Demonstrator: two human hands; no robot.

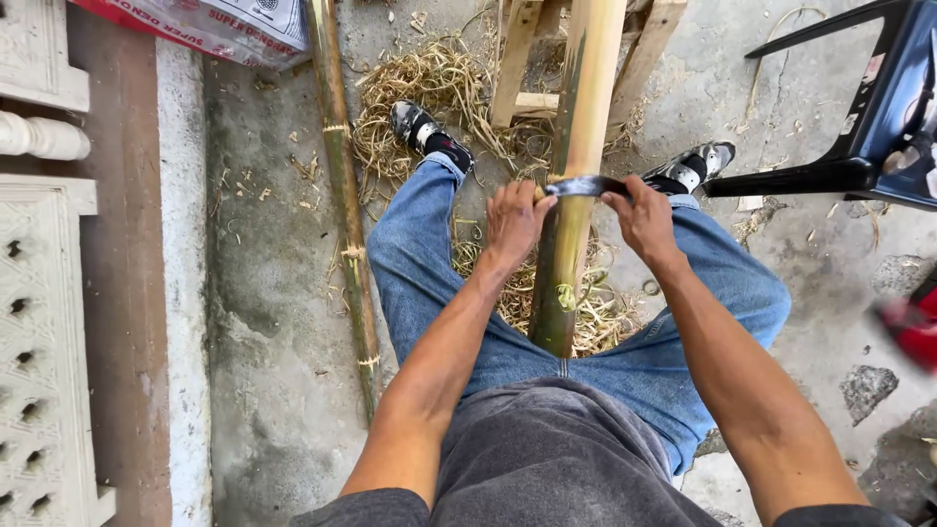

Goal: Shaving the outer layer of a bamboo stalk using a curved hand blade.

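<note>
The person is sitting with a bamboo pole (578, 146) standing between the knees and leaning away onto a wooden frame (517, 59), while the left hand (514, 222) and right hand (642, 217) are each gripping, fingers closed, one end of a curved dark blade (584, 185) laid across it. Above the blade the pole is looking pale and stripped; below it green skin is remaining, and shavings (429, 88) are lying on the concrete floor (273, 322) beside a second, unpeeled pole (344, 195) at left.

An outdoor yard workshop: rough concrete floor (283, 322) strewn with bamboo shavings (429, 88), spare bamboo pole (344, 195), wooden frame (527, 68).
</note>
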